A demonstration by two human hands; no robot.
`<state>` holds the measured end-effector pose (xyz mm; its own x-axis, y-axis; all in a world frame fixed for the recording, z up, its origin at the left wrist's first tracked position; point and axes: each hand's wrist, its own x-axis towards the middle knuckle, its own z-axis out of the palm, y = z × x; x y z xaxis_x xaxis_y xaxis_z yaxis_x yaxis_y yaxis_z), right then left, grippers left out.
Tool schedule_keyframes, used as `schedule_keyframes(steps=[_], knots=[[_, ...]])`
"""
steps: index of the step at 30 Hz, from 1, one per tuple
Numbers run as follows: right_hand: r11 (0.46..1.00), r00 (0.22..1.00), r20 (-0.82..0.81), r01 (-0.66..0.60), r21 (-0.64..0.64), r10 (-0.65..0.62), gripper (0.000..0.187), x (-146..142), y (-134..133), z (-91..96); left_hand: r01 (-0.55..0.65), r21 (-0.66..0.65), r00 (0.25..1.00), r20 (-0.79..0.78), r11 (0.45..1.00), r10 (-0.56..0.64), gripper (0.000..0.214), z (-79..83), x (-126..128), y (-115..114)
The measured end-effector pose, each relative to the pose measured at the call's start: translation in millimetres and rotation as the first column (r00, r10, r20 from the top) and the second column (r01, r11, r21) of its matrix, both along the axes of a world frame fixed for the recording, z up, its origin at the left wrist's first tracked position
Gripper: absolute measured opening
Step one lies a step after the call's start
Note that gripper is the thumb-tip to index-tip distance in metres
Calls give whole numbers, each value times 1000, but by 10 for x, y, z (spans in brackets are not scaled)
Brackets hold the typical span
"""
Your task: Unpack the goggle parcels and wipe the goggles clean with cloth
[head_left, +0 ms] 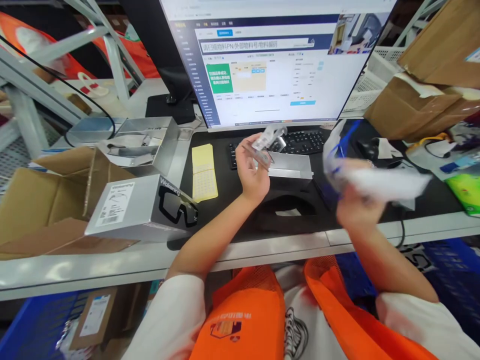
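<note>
My left hand point(252, 172) is closed on a clear, glossy plastic piece point(268, 140), raised in front of the keyboard point(305, 142). Its exact kind I cannot make out. Smeared by motion, my right hand point(358, 202) grips a white, soft-looking strip point(386, 183). A clear plastic bag with blue marks point(333, 150) shows beside that hand, also blurred. Between my hands, an open silver-grey box part point(288, 166) lies on the black desk mat point(228, 217). To the left stands a silver glasses box point(140, 210) with sunglasses printed on its end.
A monitor point(277, 60) stands at the back. On the left are an open cardboard box point(48, 200), a grey tray point(165, 145) and a yellow label pad point(204, 172). Cardboard boxes point(420, 107) and a green packet point(467, 192) are at right. Blue crates point(453, 280) sit below.
</note>
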<state>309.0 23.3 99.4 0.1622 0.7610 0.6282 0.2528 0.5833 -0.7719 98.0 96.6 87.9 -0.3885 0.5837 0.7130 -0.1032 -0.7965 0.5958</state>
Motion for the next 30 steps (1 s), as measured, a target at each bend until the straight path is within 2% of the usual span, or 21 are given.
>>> schedule_keyframes(steps=[1,2,3,4,5,6,8,9,12,13,14,15,17,19,22,27,30], knots=[[980,970,138,-194,-48,198,40,-97,-123,-85,-25,-2,1000,9,1000,25,34,18,-41,22],[917,869,295,-379,-121,398,32,-170,-236,-158,-40,-4,999,14,999,40,34,26,-81,47],[841,734,415,-504,-197,537,28,-214,-330,-213,-43,-6,999,11,999,43,37,22,-117,73],[769,600,493,-573,-284,629,30,-230,-400,-245,-37,-10,999,2,999,37,41,9,-149,99],[728,516,529,-586,-355,673,35,-222,-444,-256,-30,-19,999,-10,999,30,46,-9,-172,124],[719,495,531,-566,-403,688,37,-196,-463,-245,-29,-27,999,-23,999,28,49,-29,-187,145],[697,507,479,-502,-511,717,34,-120,-443,-183,-46,-29,997,-55,998,45,51,-60,-187,172],[665,511,436,-474,-577,741,34,-83,-412,-141,-61,-20,996,-68,998,59,49,-65,-175,176],[482,458,277,-423,-767,844,37,-26,-283,-29,-78,28,993,-92,997,80,42,-44,-124,155],[430,447,240,-395,-812,862,40,-25,-240,-4,-73,43,992,-97,996,77,41,-31,-111,141],[403,450,222,-359,-842,865,42,-30,-201,12,-66,57,992,-102,996,71,39,-19,-102,127],[401,471,222,-323,-857,854,45,-41,-167,21,-57,67,992,-109,996,64,38,-9,-98,115],[439,531,235,-299,-847,814,48,-70,-117,14,-37,83,991,-126,996,48,38,-3,-102,97],[492,573,226,-364,-791,788,48,-100,-88,-21,-30,95,989,-143,995,43,38,-10,-113,93],[619,594,312,-424,-661,741,41,-119,-86,-105,-52,108,981,-183,993,71,40,-29,-125,101],[846,572,628,-290,-447,528,33,66,-229,-188,-115,129,952,-270,985,146,45,-16,-147,91],[919,590,706,-214,-331,392,27,304,-338,-188,-113,191,942,-293,975,167,50,14,-169,68]])
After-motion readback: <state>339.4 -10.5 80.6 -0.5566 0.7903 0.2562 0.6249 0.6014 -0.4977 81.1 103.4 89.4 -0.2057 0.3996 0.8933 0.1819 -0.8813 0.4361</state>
